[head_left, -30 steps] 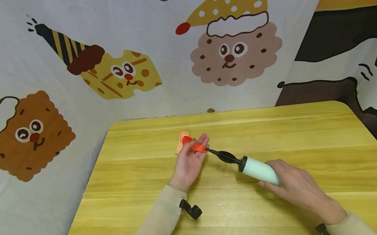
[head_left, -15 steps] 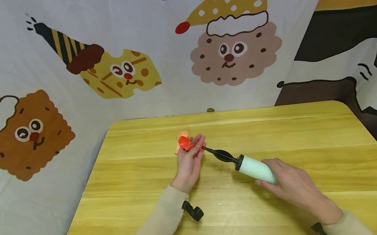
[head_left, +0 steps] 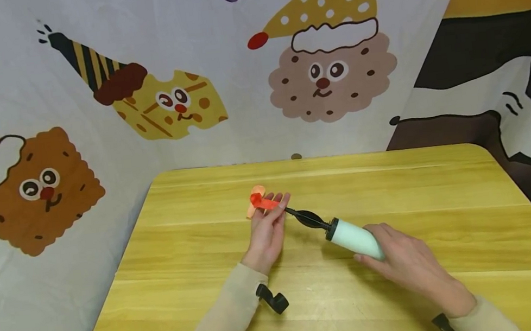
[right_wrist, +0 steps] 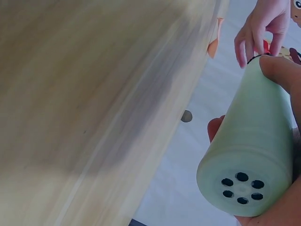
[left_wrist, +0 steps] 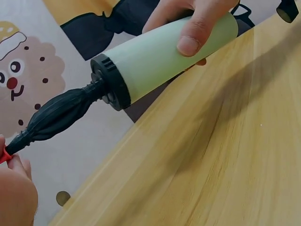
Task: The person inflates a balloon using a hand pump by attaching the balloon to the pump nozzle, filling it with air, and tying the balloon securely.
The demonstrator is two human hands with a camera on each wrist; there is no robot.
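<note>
My right hand (head_left: 411, 258) grips the mint-green barrel of a hand balloon pump (head_left: 354, 238), fingers and thumb wrapped round it. The pump points left, its black ribbed nozzle (left_wrist: 61, 115) foremost. At the nozzle tip, my left hand (head_left: 265, 233) pinches the neck of a limp red-orange balloon (head_left: 266, 202) between thumb and fingers. The balloon's body lies folded over the left fingers. In the right wrist view, the pump's rear end (right_wrist: 242, 188) shows a ring of several holes. Both hands hold the pump and balloon above the table.
Beyond the left hand, a flat peach-coloured piece (head_left: 257, 189) lies on the wooden table (head_left: 191, 206). A cartoon-printed cloth (head_left: 249, 107) hangs behind the table's far edge. Black camera mounts (head_left: 273, 299) sit on the wrists.
The left thumb has moved along the balloon neck to the nozzle tip, and the balloon's body has flopped into a new fold. The right hand and pump have shifted slightly left.
</note>
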